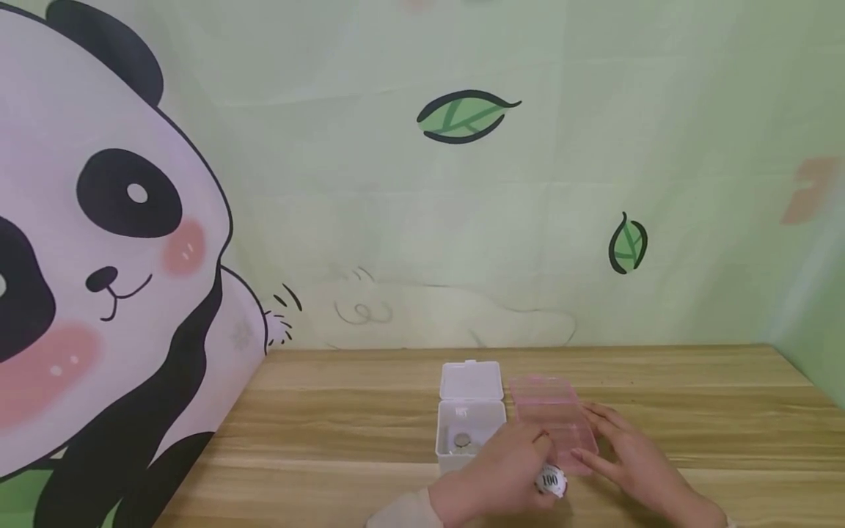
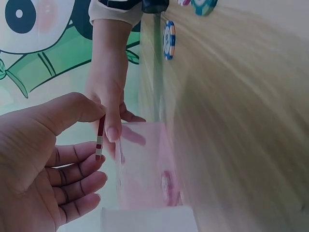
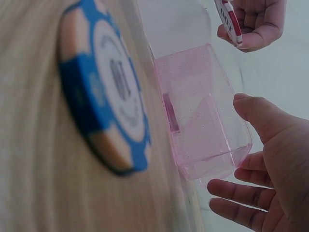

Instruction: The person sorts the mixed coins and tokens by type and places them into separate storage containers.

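Observation:
In the head view my left hand (image 1: 495, 469) is in front of two lidded boxes and pinches a poker chip (image 1: 551, 481) marked 100. Its edge is red and white where thumb and fingertips hold it in the left wrist view. My right hand (image 1: 637, 462) holds the right side of an open pink see-through box (image 1: 557, 419), thumb by the rim and a finger at the corner. Through the pink wall a chip (image 2: 169, 187) shows inside. To the left stands an open white box (image 1: 471, 380) with a chip (image 1: 462, 440) in it; my left hand partly covers this box.
A blue and peach poker chip (image 3: 104, 87) lies on the wooden table (image 1: 330, 418), close to the right wrist camera. Farther along the table a green chip (image 2: 205, 6) is partly in frame. A panda-print cloth (image 1: 370, 183) hangs behind the table.

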Available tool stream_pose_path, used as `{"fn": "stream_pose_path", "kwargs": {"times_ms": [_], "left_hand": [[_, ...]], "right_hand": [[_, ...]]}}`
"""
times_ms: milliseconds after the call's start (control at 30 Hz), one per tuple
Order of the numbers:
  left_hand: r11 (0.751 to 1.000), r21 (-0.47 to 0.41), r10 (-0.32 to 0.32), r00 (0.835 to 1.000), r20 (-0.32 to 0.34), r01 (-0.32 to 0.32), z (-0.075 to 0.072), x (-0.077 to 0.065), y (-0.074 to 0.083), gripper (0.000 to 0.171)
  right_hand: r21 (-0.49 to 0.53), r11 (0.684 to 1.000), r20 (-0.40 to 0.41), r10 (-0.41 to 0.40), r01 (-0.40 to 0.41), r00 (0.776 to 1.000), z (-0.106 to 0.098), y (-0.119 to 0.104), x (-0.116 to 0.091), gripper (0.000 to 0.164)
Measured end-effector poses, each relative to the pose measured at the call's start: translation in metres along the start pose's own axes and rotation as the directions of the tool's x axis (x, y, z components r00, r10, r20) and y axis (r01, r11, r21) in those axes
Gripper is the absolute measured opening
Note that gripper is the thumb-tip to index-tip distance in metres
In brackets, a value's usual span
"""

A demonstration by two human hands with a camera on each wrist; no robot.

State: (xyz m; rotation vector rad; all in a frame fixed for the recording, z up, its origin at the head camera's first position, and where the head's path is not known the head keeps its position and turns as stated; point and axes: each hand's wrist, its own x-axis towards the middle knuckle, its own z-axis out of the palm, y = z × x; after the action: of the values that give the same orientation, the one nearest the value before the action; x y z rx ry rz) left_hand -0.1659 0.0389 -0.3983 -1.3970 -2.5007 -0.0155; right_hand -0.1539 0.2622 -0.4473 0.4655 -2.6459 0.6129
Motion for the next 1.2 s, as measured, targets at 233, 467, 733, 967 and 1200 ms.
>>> {"fn": "stream_pose_path", "kwargs": {"times_ms": [233,467,733,967,1200], "left_hand": [[0.998,-0.02,-0.052,0.997,0.063,0.054,-0.002,0.006,-0.007,0.036],[0.996,-0.037,-0.085,0.995,0.053,0.087,-0.002,0.012,-0.013,0.033],[0.994,-0.014,-0.105,0.994,0.018,0.105,0.005,0.02,-0.02,0.035],[0.987,-0.068,-0.146,0.989,0.034,0.148,0.01,0.031,-0.026,0.035],[0.987,-0.044,-0.153,0.988,0.024,0.154,0.014,0.043,-0.03,0.033]], "right_hand": [[0.005,1.0,0.005,0.0,0.0,1.0,0.0,0.0,0.0,0.062],[0.0,1.0,-0.002,-0.005,0.005,1.0,-0.002,0.001,-0.001,0.062],[0.024,1.0,0.01,0.012,-0.013,1.0,0.0,-0.001,0.001,0.063],[0.012,1.0,0.022,0.016,-0.016,1.0,0.0,-0.002,0.002,0.064],[0.005,1.0,0.03,0.022,-0.023,0.999,0.001,-0.003,0.001,0.064]]}}
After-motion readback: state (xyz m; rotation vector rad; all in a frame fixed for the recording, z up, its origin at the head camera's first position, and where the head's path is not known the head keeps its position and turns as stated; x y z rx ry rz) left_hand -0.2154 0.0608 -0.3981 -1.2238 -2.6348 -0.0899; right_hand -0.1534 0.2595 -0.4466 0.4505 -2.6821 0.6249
